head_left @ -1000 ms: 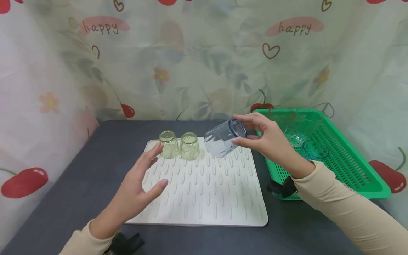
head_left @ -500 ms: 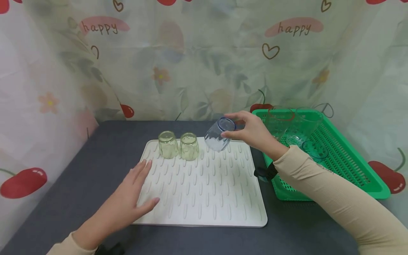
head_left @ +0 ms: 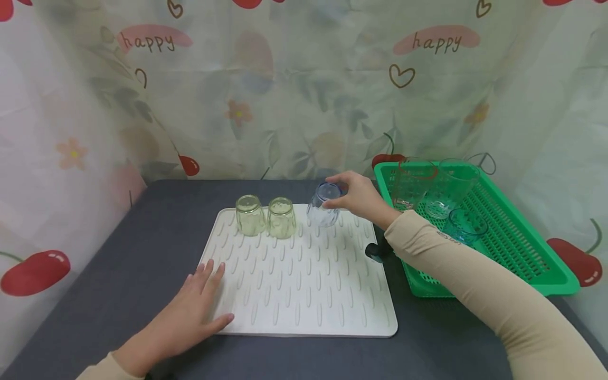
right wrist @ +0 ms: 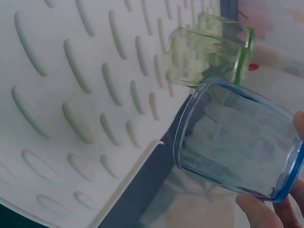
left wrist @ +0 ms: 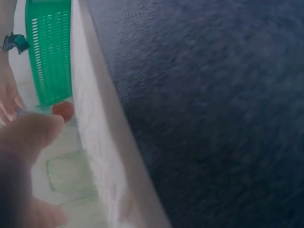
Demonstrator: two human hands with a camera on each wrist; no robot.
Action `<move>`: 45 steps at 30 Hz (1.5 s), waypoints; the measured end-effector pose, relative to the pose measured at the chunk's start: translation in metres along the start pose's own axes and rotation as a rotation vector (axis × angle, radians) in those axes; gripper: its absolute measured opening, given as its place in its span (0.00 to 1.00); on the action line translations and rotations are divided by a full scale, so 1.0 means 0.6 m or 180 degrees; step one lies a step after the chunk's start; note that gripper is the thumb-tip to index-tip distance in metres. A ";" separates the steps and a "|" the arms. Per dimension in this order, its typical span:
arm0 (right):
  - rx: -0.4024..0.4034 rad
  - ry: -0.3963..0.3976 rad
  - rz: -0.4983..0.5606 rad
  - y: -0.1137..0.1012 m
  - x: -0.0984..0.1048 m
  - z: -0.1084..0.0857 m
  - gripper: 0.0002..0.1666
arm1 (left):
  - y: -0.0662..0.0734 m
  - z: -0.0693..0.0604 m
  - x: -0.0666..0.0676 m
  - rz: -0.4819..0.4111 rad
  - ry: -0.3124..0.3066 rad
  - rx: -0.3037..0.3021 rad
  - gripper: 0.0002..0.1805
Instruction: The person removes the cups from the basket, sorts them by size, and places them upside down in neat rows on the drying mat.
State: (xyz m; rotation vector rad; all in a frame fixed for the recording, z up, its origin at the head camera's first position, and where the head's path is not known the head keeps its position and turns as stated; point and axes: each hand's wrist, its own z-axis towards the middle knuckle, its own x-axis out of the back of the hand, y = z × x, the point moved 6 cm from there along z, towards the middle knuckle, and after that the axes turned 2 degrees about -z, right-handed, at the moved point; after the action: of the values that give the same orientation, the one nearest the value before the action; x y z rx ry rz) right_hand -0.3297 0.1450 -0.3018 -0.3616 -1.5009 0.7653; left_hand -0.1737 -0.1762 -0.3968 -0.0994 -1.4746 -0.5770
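Note:
My right hand pinches a clear blue drinking glass near its base. In the head view the glass is upside down at the back of the white ridged mat. The right wrist view shows the glass with fingertips at its thicker blue base; its rim looks just off the mat there. Two pale green glasses stand upside down to its left, close together. At the mat's left edge my left hand lies with fingers spread, holding nothing.
A green plastic basket stands to the right of the mat. In it are a red-rimmed glass, a tall clear glass and a blue glass. Patterned cloth hangs behind the dark table.
My right hand has moved left, turning the blue glass from tilted to nearly straight upside down and lowering it toward the mat. My left hand has drawn back down to the mat's left edge.

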 end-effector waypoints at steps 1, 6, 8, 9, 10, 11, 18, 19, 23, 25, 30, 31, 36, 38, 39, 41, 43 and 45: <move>-0.0008 -0.0010 -0.0020 0.002 -0.004 0.003 0.36 | -0.002 0.000 -0.004 -0.0002 -0.0025 0.0015 0.51; -0.0080 -0.0034 -0.0070 0.011 -0.021 0.016 0.36 | -0.013 -0.001 -0.027 -0.0003 -0.0243 0.0145 0.51; -0.0112 -0.0063 -0.0070 0.016 -0.030 0.020 0.36 | -0.018 -0.002 -0.034 0.0009 -0.0338 0.0190 0.51; -0.0133 -0.0077 -0.0062 0.018 -0.034 0.021 0.36 | -0.019 -0.003 -0.037 0.0004 -0.0386 0.0214 0.51; -0.0155 -0.0090 -0.0053 0.020 -0.039 0.022 0.36 | -0.020 -0.003 -0.039 -0.0006 -0.0419 0.0229 0.51; -0.0167 -0.0106 -0.0058 0.021 -0.043 0.023 0.36 | -0.020 -0.003 -0.040 -0.0007 -0.0441 0.0230 0.51; -0.0197 -0.0187 -0.0145 0.020 -0.065 0.028 0.36 | -0.017 -0.005 -0.044 -0.0048 -0.0574 0.0261 0.51; -0.0196 -0.0193 -0.0162 0.019 -0.067 0.029 0.36 | -0.017 -0.005 -0.044 -0.0056 -0.0590 0.0276 0.51; -0.0220 -0.0205 -0.0202 0.021 -0.073 0.034 0.36 | -0.017 -0.005 -0.045 -0.0087 -0.0627 0.0310 0.51; -0.0239 -0.0215 -0.0206 0.022 -0.076 0.036 0.36 | -0.017 -0.004 -0.046 -0.0093 -0.0639 0.0317 0.51; -0.0266 -0.0201 -0.0192 0.025 -0.082 0.040 0.36 | -0.018 -0.003 -0.046 -0.0097 -0.0705 0.0336 0.52; -0.0265 -0.0196 -0.0195 0.026 -0.082 0.041 0.36 | -0.018 -0.003 -0.047 -0.0092 -0.0717 0.0338 0.52; -0.0279 -0.0187 -0.0172 0.030 -0.085 0.042 0.35 | -0.018 -0.002 -0.047 -0.0069 -0.0714 0.0327 0.52; -0.0286 -0.0186 -0.0154 0.031 -0.085 0.042 0.35 | -0.018 -0.002 -0.046 -0.0061 -0.0699 0.0320 0.52; -0.0282 -0.0191 -0.0151 0.031 -0.086 0.041 0.35 | -0.017 -0.002 -0.046 -0.0061 -0.0689 0.0317 0.52; -0.0283 -0.0191 -0.0135 0.031 -0.086 0.041 0.35 | -0.017 -0.002 -0.046 -0.0069 -0.0686 0.0318 0.52; -0.0287 -0.0193 -0.0117 0.031 -0.087 0.041 0.35 | -0.018 -0.002 -0.046 -0.0093 -0.0678 0.0319 0.52; -0.0281 -0.0196 -0.0098 0.032 -0.089 0.042 0.35 | -0.018 -0.002 -0.046 -0.0114 -0.0673 0.0316 0.52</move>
State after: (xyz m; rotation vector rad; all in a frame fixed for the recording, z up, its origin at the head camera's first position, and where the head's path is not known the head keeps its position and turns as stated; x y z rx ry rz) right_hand -0.3530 0.1183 -0.3528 -0.3831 -1.5982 0.6929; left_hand -0.1768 -0.1779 -0.4265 -0.0576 -1.7110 -0.5334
